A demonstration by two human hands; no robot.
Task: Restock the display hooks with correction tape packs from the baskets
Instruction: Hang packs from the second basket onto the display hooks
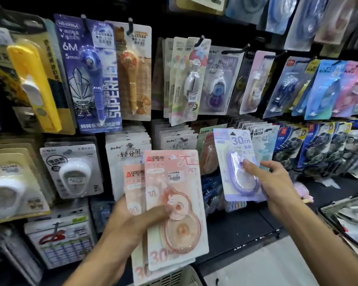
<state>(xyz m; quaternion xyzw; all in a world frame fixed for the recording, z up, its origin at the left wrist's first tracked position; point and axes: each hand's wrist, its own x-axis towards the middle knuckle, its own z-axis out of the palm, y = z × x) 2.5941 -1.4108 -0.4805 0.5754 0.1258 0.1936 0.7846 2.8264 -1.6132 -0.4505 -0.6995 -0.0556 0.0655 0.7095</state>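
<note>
Restocking is midway: the left hand [132, 221] grips several pink packs [174, 203], the right hand [275, 182] pinches a purple pack [234, 162] near the hooks [236, 51], not yet hung; the basket [180, 277] sits below

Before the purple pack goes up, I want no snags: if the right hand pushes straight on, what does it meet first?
Probably the row of packs hanging behind the purple pack that the right hand holds; depth is unclear.

Head view: worn at head height, faces forward and slightly down, close to display wall [194, 27].
Shared views: single camera only.
</note>
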